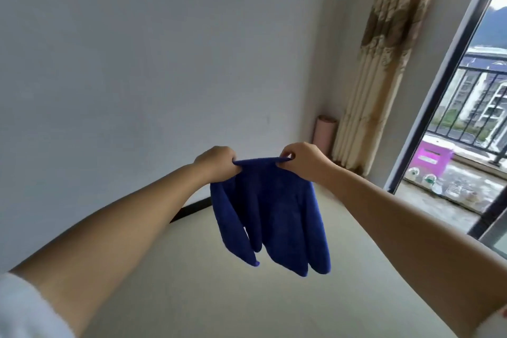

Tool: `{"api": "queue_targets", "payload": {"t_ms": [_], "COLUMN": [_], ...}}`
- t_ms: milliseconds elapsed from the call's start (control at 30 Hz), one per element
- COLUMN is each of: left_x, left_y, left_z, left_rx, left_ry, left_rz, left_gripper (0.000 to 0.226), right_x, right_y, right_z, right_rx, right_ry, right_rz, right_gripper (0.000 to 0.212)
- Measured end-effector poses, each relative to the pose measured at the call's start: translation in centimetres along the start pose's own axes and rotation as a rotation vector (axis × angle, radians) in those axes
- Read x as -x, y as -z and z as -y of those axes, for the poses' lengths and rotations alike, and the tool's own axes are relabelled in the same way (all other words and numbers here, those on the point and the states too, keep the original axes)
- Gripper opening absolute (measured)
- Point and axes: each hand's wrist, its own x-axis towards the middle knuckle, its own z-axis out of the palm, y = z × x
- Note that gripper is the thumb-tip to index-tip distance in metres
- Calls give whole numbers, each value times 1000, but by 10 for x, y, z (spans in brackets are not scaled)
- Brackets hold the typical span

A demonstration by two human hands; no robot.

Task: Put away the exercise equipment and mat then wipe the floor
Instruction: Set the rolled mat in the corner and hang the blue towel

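Both arms are extended forward at chest height, and the blue cloth point(270, 211) is suspended between the two hands in front of the white wall point(137, 63). The left hand point(216, 163) grips the upper left corner of the cloth, with its fingers curled round a bunched fold of fabric. The right hand point(300, 160) pinches the upper right corner, thumb and fingers closed on the top edge. The top edge of the cloth runs almost level between the two hands and is drawn fairly taut. Below that edge the cloth hangs freely in loose vertical folds, clear of the floor point(192, 269), which lies beneath it. The rolled pink mat point(324, 136) stands upright in the room corner, beyond and to the right of the cloth, against the wall and just beside the beige curtain point(381, 68). The curtain hangs to the right of the cloth, between the wall corner and the dark door frame point(439, 85). Beyond the frame, further right of the cloth, a balcony holds a purple box point(434, 158) and a dark railing point(477, 101). A white sleeve point(24, 307) covers the upper left arm, at the lower left of the cloth.
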Motion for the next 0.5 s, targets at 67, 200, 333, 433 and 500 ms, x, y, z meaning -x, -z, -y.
{"api": "queue_targets", "payload": {"t_ms": [67,200,333,433,500], "left_x": [-39,-124,-217,-298,-352], "left_y": [-1,-6,-12,-1,14], "left_z": [-27,-77,-119,-141,-153], "left_rx": [81,384,546,643,681], "left_ry": [-49,-171,-267,-298,-324], "left_rz": [62,216,336,239,202], "left_gripper": [27,14,26,21,17], "right_x": [-23,-84,-159,-221,-256], "right_y": [23,69,113,150,176], "right_z": [-20,-56,-95,-131,-156], "right_rx": [-29,73,265,348,342], "right_ry": [-12,4,0,-39,-80], "right_rz": [-78,-162,-171,-144,-149], "right_gripper": [13,9,11,14,18]}}
